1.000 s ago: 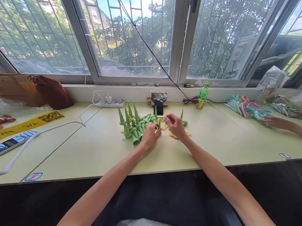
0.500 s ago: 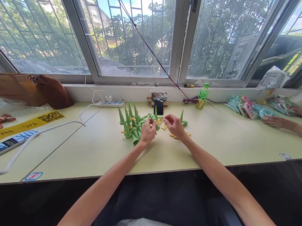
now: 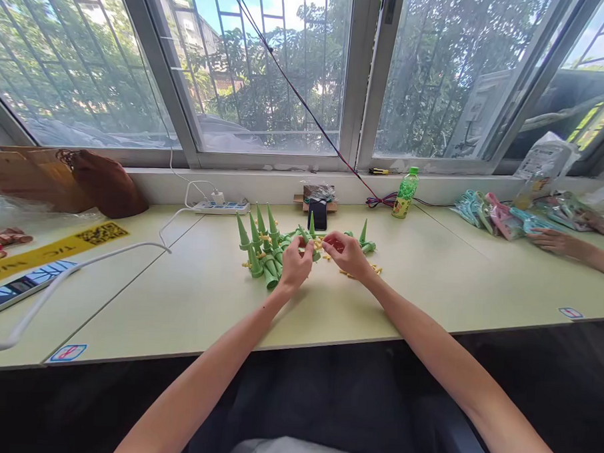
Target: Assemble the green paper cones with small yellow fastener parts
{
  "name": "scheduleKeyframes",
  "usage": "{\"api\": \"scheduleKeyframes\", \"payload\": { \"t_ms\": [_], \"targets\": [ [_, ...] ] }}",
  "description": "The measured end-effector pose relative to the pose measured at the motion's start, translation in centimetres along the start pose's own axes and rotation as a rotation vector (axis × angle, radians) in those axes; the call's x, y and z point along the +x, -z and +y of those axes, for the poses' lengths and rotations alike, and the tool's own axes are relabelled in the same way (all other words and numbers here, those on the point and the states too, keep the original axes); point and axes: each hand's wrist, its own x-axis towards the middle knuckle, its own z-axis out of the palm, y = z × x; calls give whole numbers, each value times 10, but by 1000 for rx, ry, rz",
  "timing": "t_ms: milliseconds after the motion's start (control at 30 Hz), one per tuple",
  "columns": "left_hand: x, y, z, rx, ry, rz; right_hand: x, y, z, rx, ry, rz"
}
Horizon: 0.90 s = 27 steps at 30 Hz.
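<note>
My left hand (image 3: 295,266) is closed around a green plastic cone (image 3: 304,234), and its fingers hide much of it. Close by on the right, my right hand (image 3: 351,257) has its thumb and fingertips pinched together near that cone. Whatever sits in this pinch is too small to make out. Left of my hands lies a cluster of green cones (image 3: 272,242), several upright and others on their sides, with small yellow pieces among them. Beyond my right hand stands another green cone (image 3: 364,232). Loose yellow sticks (image 3: 376,269) lie beside my right wrist.
A dark phone (image 3: 317,215) leans on a small box behind the cones. Along the window side are a power strip (image 3: 223,208), a green-capped bottle (image 3: 406,194) and a brown bag (image 3: 106,184). At right, another person's hand (image 3: 556,242) rests near bagged items (image 3: 502,218).
My right hand has moved slightly left, bringing its fingertips closer to the cone in my left hand. The left hand has barely moved. The other person's hand shifted slightly.
</note>
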Motion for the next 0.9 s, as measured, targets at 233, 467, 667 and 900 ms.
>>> {"api": "scheduleKeyframes", "payload": {
  "t_ms": [233, 467, 667, 900],
  "targets": [
    [-1, 0, 1, 78, -42, 37, -1, 0, 3, 16, 12, -50],
    [-1, 1, 2, 86, -68, 41, 0, -1, 4, 9, 13, -75],
    [-1, 1, 2, 123, -72, 63, 1, -1, 6, 0, 23, -91],
    [-1, 2, 1, 105, -51, 51, 1, -3, 9, -4, 20, -97]
  ]
}}
